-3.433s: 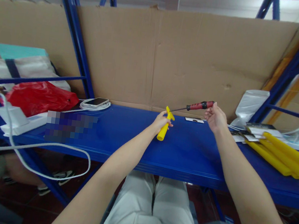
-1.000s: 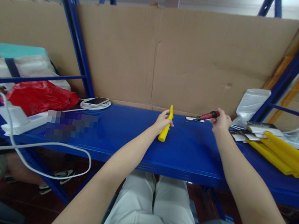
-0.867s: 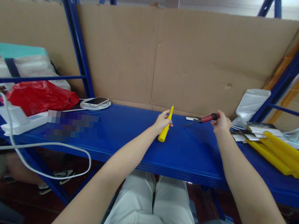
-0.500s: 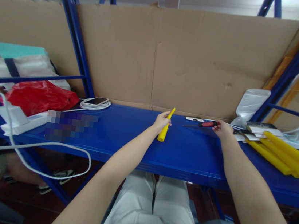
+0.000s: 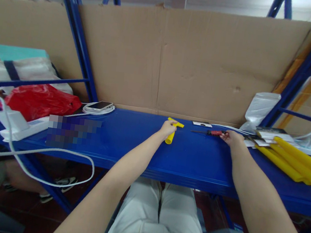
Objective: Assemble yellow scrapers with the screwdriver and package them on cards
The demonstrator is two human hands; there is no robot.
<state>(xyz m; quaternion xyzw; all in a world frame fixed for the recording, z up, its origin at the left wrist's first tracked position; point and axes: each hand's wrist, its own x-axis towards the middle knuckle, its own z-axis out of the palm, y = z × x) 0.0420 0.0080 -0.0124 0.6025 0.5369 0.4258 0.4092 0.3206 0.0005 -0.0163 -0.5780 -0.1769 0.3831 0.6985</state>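
Note:
My left hand [image 5: 167, 129] is closed round a yellow T-shaped tool [image 5: 170, 138] just above the blue bench. Its thick round handle points down toward me, and a narrow crosspiece sticks out above my fingers; the middle of it is hidden by the hand. Further right, the fingers of my right hand [image 5: 232, 138] grip the rear end of a screwdriver [image 5: 214, 133]. The screwdriver has a red and black handle, and its thin dark shaft points left toward the yellow tool, with a gap between them.
Several yellow tubes [image 5: 298, 162] lie on the right of the blue bench [image 5: 195, 160], beside a clear plastic bag [image 5: 260, 109]. A white card [image 5: 202, 124] lies near the cardboard wall [image 5: 202, 65]. Leftward are a phone [image 5: 101, 105] on a coiled cable, a red bag [image 5: 42, 101] and a power strip [image 5: 24, 131].
The yellow tool has turned in my left hand, so its crosspiece now shows sideways. My right hand has lowered slightly, bringing the screwdriver closer to level.

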